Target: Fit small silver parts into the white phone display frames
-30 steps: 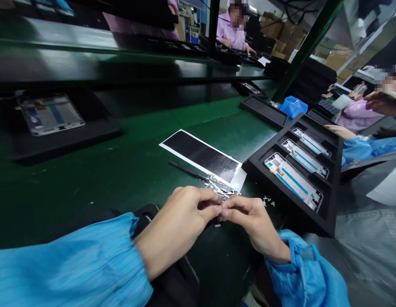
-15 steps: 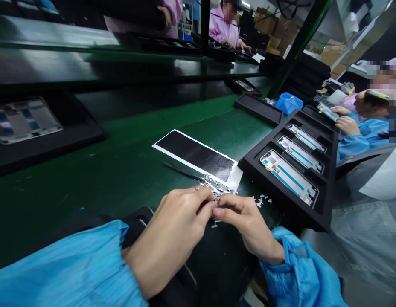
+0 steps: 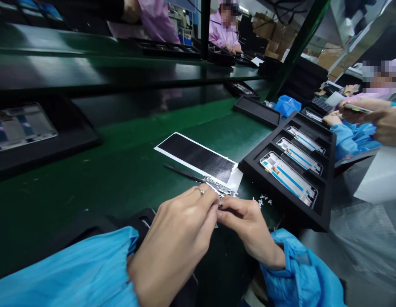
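My left hand (image 3: 181, 230) and my right hand (image 3: 246, 226) meet fingertip to fingertip above the green table, both pinched closed. Between the tips a tiny dark piece just shows; my fingers cover most of it, so its kind and which hand grips it are hard to make out. Right behind them lies a pile of small silvery-white strips (image 3: 219, 186). Black tweezers (image 3: 181, 171) rest with one end at this pile. Beyond is a white sheet with a black textured panel (image 3: 198, 155). Small white scraps (image 3: 262, 200) are scattered right of my right hand.
A black foam tray (image 3: 246, 170) with several phone frames (image 3: 289, 179) stands at the right. Another black tray with a phone frame (image 3: 23, 125) lies far left. A blue bin (image 3: 287, 105) and an upright green post (image 3: 300, 51) stand behind. Co-workers' hands (image 3: 361, 111) are at right.
My left hand has shifted slightly right and its ring now shows; the fingertips stay together. At right, a co-worker's hand with a phone-like part has come further into view.
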Motion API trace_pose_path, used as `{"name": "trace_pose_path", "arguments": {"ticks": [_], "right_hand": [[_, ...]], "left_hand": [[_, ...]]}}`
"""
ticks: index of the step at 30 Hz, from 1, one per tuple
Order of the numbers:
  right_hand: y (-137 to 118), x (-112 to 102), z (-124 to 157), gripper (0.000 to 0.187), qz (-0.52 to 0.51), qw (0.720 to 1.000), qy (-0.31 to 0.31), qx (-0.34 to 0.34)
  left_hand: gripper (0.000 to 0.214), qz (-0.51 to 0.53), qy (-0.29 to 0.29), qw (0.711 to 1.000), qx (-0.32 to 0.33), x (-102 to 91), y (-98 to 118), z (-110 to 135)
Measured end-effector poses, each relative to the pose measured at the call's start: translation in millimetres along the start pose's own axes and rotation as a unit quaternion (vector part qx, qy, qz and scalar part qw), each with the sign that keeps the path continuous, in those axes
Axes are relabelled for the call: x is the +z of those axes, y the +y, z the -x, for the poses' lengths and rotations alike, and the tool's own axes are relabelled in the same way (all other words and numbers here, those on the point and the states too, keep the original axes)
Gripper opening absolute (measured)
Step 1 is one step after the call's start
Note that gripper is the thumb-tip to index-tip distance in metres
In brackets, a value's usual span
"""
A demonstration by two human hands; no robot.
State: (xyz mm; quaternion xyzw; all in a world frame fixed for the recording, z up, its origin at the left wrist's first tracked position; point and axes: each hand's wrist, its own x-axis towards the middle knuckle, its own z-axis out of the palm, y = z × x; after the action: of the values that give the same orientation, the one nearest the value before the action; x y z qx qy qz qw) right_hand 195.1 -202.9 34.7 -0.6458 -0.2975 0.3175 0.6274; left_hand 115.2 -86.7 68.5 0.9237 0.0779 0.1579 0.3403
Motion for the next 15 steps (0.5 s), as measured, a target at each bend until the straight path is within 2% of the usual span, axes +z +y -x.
{"name": "trace_pose_path", "arguments": {"ticks": [4, 8, 11, 15], "right_hand": [[-3.3, -9.6, 3.8, 0.01, -0.038, 0.999, -0.019, 0.019], [-7.6, -12.0, 7.0, 0.012, -0.032, 0.999, -0.026, 0.008], [-11.9, -10.6, 10.1, 0.009, 0.007, 0.999, -0.028, -0.016], [-19.9, -7.5, 15.5, 0.008, 0.056, 0.996, -0.03, -0.063]], "left_hand": [[0.024, -0.011, -0.042, 0.999, -0.019, -7.8, 4.2, -0.5], [0.028, -0.019, -0.076, 0.997, -0.015, -7.9, 6.9, 4.2], [0.029, -0.027, -0.073, 0.996, -0.033, -4.6, 8.4, 10.1], [0.031, -0.054, -0.036, 0.998, -0.025, -6.9, 10.7, 17.3]]}}
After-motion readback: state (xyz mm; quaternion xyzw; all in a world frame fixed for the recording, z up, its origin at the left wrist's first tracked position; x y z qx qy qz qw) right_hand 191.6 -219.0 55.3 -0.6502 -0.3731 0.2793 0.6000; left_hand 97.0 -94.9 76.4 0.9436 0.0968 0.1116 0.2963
